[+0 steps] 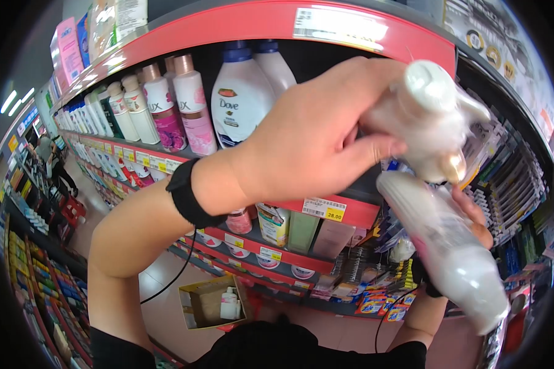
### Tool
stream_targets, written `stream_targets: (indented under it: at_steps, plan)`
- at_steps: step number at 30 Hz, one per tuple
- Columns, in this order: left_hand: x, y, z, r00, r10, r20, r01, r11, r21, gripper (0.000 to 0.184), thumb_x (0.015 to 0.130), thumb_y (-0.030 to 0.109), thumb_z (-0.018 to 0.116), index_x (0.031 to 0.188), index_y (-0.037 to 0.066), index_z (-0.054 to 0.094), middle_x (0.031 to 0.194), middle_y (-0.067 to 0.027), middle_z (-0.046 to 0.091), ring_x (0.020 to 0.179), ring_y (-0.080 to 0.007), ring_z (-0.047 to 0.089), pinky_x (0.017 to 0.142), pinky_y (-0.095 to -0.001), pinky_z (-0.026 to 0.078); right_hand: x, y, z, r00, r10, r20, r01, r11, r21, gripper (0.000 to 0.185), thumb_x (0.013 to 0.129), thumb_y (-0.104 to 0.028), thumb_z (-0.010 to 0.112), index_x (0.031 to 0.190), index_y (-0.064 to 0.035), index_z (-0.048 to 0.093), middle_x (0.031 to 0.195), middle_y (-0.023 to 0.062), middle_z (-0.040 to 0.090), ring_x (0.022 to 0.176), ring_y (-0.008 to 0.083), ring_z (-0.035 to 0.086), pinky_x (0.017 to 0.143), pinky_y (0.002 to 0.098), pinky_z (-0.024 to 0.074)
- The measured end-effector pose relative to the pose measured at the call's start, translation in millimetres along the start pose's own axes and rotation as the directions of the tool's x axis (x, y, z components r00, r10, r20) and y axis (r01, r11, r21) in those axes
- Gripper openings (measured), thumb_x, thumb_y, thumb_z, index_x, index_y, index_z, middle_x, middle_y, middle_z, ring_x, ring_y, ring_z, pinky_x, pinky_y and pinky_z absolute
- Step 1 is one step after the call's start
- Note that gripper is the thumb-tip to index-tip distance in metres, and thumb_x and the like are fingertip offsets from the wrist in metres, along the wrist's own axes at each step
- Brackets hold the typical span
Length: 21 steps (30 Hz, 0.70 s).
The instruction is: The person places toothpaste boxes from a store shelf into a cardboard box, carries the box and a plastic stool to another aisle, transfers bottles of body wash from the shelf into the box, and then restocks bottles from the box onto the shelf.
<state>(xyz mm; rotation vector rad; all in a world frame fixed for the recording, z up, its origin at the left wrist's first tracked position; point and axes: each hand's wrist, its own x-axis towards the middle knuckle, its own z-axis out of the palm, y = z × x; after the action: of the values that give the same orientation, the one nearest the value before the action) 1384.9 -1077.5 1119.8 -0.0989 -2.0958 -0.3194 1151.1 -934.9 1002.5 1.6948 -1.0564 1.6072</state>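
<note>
My left hand (332, 135), with a black band on its wrist, is raised in front of the shelf and closed around a white pump bottle (428, 101). That bottle is smeared by motion; its round white top points toward me. A shiny gold-coloured part (454, 166) shows just below it, and I cannot tell which bottle it belongs to. Lower right, my right hand (474, 218) is wrapped from behind around a white bottle (443, 246) with a faint pink label, held tilted. The two bottles are close together; whether they touch is unclear.
A Dove bottle (240, 98) and pink Lux bottles (195, 111) stand in a row on the red-edged shelf (375, 212). Below on the floor, an open cardboard box (194, 304) holds a white bottle (229, 304). Hanging packaged goods (505, 147) fill the right side. Far left, a person (49, 160) is in the aisle.
</note>
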Motion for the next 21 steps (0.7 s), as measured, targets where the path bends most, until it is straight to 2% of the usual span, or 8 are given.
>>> stream_targets:
  at_steps: [2, 4, 6, 10, 12, 14, 17, 21]
  plan:
    - [-7, 9, -5, 0.999, 0.039, 0.007, -0.039, 0.999, 0.013, 0.058, 0.084, 0.013, 0.077, 0.132, 0.0, 0.047, 0.102, -0.0039, 0.06, 0.079, -0.0073, 0.056, 0.061, -0.0218, 0.045, -2, -9, -16, 0.991, 0.124, -0.04, -0.116, 0.98, 0.162, 0.03, 0.093, -0.025, 0.063, 0.111, -0.0052, 0.05, 0.121, 0.0225, 0.06, 0.105, 0.0377, 0.064, 0.094, 0.0513, 0.0517]
    - [-15, 22, -13, 0.998, 0.069, -0.003, -0.069, 0.995, 0.068, 0.057, 0.086, 0.013, 0.075, 0.132, -0.004, 0.046, 0.108, -0.0065, 0.06, 0.088, -0.0104, 0.057, 0.069, -0.0235, 0.047, -6, -12, -23, 0.964, 0.239, -0.113, -0.144, 0.834, 0.532, 0.03, 0.095, -0.031, 0.06, 0.11, -0.0063, 0.054, 0.121, 0.0201, 0.059, 0.103, 0.037, 0.063, 0.094, 0.0537, 0.0512]
    - [-22, 31, -19, 0.999, 0.051, -0.005, -0.051, 0.997, 0.059, 0.057, 0.088, 0.014, 0.072, 0.133, -0.007, 0.044, 0.116, -0.0091, 0.059, 0.1, -0.0141, 0.058, 0.08, -0.0256, 0.049, -8, -8, -39, 0.988, 0.154, -0.024, -0.055, 0.487, 0.872, 0.032, 0.095, -0.031, 0.059, 0.117, -0.0096, 0.052, 0.121, 0.0133, 0.056, 0.107, 0.0356, 0.058, 0.101, 0.0568, 0.0453]
    - [-30, 39, -20, 0.983, -0.149, 0.104, 0.17, 0.956, -0.24, 0.058, 0.093, 0.016, 0.066, 0.138, -0.008, 0.04, 0.126, -0.0103, 0.055, 0.117, -0.0158, 0.051, 0.099, -0.0287, 0.041, -11, -23, -64, 0.963, 0.262, 0.064, -0.183, 0.46, 0.869, 0.034, 0.094, -0.033, 0.061, 0.12, -0.0128, 0.053, 0.115, 0.0083, 0.051, 0.103, 0.0315, 0.054, 0.104, 0.057, 0.0416]
    - [-34, 45, -15, 0.834, -0.51, 0.209, 0.543, 0.695, -0.471, 0.053, 0.094, 0.014, 0.063, 0.138, -0.007, 0.042, 0.126, -0.0095, 0.055, 0.116, -0.0154, 0.052, 0.098, -0.0288, 0.042, -14, -23, -64, 0.956, 0.291, 0.035, -0.173, 0.466, 0.868, 0.038, 0.093, -0.035, 0.063, 0.122, -0.013, 0.051, 0.114, 0.0076, 0.05, 0.1, 0.03, 0.054, 0.102, 0.0555, 0.0433]
    - [-34, 38, -12, 0.816, -0.537, 0.214, 0.571, 0.692, -0.442, 0.047, 0.096, 0.015, 0.061, 0.135, -0.005, 0.046, 0.122, -0.0079, 0.058, 0.112, -0.0143, 0.055, 0.098, -0.0289, 0.044, -20, -14, -67, 0.953, 0.298, 0.057, -0.202, 0.484, 0.852, 0.051, 0.086, -0.039, 0.071, 0.123, -0.0133, 0.048, 0.113, 0.0065, 0.049, 0.1, 0.0282, 0.054, 0.099, 0.0525, 0.0448]
    - [-16, 20, -5, 0.714, -0.683, 0.152, 0.651, 0.569, -0.502, 0.028, 0.097, 0.023, 0.061, 0.111, -0.001, 0.061, 0.09, -0.0037, 0.066, 0.08, -0.0067, 0.06, 0.071, -0.024, 0.05, -31, -5, -69, 0.925, 0.371, 0.085, -0.289, 0.539, 0.791, 0.069, 0.076, -0.044, 0.08, 0.126, -0.0127, 0.044, 0.113, 0.0055, 0.048, 0.1, 0.026, 0.054, 0.095, 0.0488, 0.0464]
    - [14, -5, -5, 0.653, -0.746, 0.132, 0.732, 0.577, -0.362, 0.032, 0.096, 0.026, 0.059, 0.113, -0.001, 0.061, 0.098, -0.0077, 0.066, 0.092, -0.0121, 0.06, 0.082, -0.029, 0.048, -32, -2, -59, 0.911, 0.403, 0.088, -0.339, 0.61, 0.716, 0.078, 0.074, -0.042, 0.083, 0.13, -0.0073, 0.04, 0.115, 0.0065, 0.046, 0.102, 0.0258, 0.053, 0.095, 0.0485, 0.0467]
